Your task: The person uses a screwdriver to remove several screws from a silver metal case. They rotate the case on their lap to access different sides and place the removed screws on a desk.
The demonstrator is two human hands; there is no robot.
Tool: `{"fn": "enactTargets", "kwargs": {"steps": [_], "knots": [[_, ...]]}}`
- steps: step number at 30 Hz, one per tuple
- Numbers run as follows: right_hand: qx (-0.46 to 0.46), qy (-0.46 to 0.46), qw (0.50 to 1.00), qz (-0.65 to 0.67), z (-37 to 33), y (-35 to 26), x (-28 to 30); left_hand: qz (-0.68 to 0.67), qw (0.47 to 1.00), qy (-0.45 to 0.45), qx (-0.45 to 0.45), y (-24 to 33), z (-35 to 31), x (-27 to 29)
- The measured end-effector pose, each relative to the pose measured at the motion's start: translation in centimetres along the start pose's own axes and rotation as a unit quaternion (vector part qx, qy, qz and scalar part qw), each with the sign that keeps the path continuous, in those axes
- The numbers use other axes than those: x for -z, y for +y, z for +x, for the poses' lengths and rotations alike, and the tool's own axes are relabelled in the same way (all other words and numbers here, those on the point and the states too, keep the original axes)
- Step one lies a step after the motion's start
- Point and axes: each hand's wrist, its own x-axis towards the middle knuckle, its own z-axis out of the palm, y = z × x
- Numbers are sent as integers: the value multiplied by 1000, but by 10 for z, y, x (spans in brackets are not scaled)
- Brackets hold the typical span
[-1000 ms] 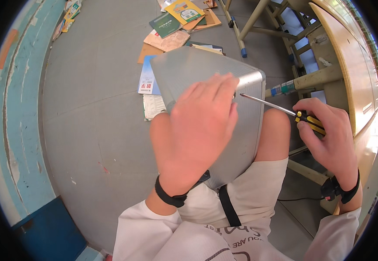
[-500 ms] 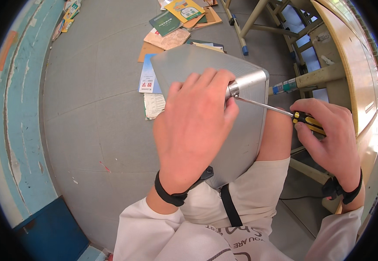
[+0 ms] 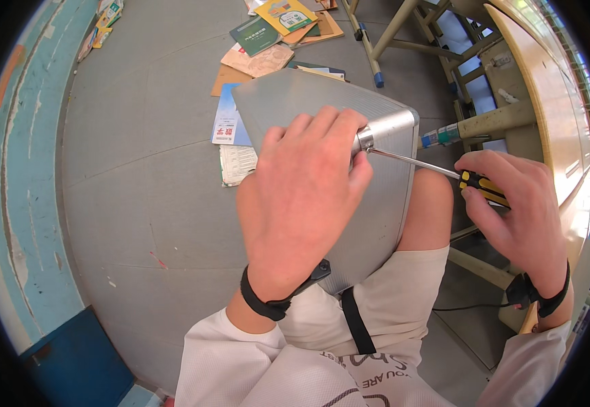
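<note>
A flat silver slab [image 3: 376, 224] with fine ribs and a rounded corner rests across my lap. Over its upper part, my left hand [image 3: 301, 180] is closed around a shiny metal cylinder [image 3: 386, 129]; the palm hides most of its near end. A screwdriver [image 3: 483, 188] with a black and yellow handle is held in the fingers of my right hand [image 3: 515, 214]. Its long thin shaft points left, and the tip meets a small screw-like spot at the cylinder's ringed end, beside my left thumb. Whether the tip is seated cannot be seen.
Books and booklets [image 3: 257, 35] lie spread on the grey floor [image 3: 139, 203] beyond the slab. Desk legs [image 3: 376, 54] and a wooden desktop [image 3: 546, 88] stand close on the right. A worn blue wall [image 3: 33, 169] runs along the left.
My right hand and the screwdriver handle have shifted very slightly to the right. The left hand keeps its hold on the cylinder.
</note>
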Motion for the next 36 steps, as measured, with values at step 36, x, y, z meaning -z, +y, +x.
{"fn": "enactTargets", "kwargs": {"steps": [36], "knots": [[-97, -40, 984, -142, -1, -53, 42, -944, 247, 9, 220, 72, -22, -82]]}}
